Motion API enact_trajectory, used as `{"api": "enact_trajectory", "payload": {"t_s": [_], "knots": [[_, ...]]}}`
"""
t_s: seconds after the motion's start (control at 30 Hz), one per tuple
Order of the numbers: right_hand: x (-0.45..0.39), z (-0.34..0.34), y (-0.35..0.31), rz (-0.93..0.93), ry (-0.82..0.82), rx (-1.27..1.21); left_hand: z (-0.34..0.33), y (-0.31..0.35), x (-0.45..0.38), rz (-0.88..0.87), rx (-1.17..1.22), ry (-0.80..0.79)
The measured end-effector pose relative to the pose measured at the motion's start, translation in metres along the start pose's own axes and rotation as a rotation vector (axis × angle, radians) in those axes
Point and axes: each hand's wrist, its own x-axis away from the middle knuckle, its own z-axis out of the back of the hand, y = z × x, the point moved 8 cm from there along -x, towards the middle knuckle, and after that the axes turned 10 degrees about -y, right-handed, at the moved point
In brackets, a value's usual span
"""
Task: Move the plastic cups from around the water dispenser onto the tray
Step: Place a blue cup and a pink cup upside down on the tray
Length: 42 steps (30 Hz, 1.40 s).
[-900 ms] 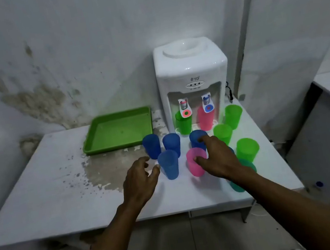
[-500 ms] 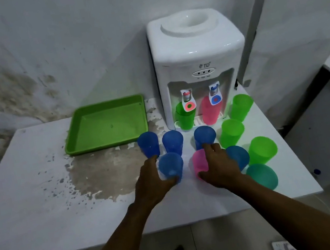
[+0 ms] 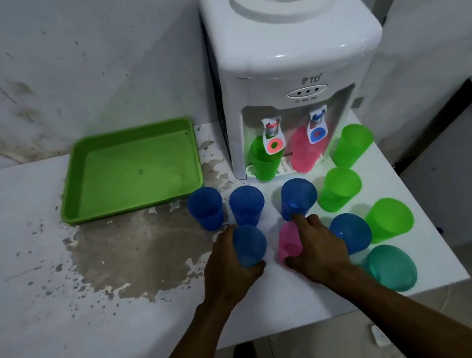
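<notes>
Where half a second ago my hands only rested against the cups, I now see the tabletop point(image 3: 30, 309) closer and each hand wrapped on one. The water dispenser point(image 3: 286, 59) stands at the back with a green and a pink cup under its taps, the green tray point(image 3: 123, 135) to its left bare. My left hand point(image 3: 229, 271) has closed around the near blue cup point(image 3: 251, 244). My right hand point(image 3: 316, 249) has closed on the pink cup point(image 3: 288, 240), both cups on the tabletop amid the rest.
</notes>
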Motion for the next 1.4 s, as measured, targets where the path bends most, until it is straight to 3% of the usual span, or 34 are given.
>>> {"api": "enact_trajectory", "payload": {"t_s": [0.33,0.57,0.73,0.9,1.03,1.2,1.4], "knots": [[0.011,0.041,-0.061,0.183,0.112,-0.331,0.068,0.000,0.021,-0.123,0.156,0.200],[-0.008,0.056,-0.108,0.235,0.185,-0.665,0.135,-0.024,0.036,-0.014,0.401,0.435],[-0.026,0.052,-0.136,0.304,0.123,-0.871,0.164,-0.043,0.046,0.086,0.576,0.557],[-0.049,0.049,-0.170,0.354,-0.043,-1.124,0.179,-0.052,0.053,0.193,0.791,0.646],[-0.071,0.038,-0.195,0.282,-0.201,-1.326,0.184,-0.074,0.050,0.348,1.047,0.660],[-0.098,0.014,-0.229,0.186,-0.356,-1.473,0.201,-0.089,0.042,0.505,1.073,0.644],[-0.116,-0.018,-0.281,-0.060,-0.767,-1.830,0.227,-0.114,0.012,0.601,1.147,0.524]]}}
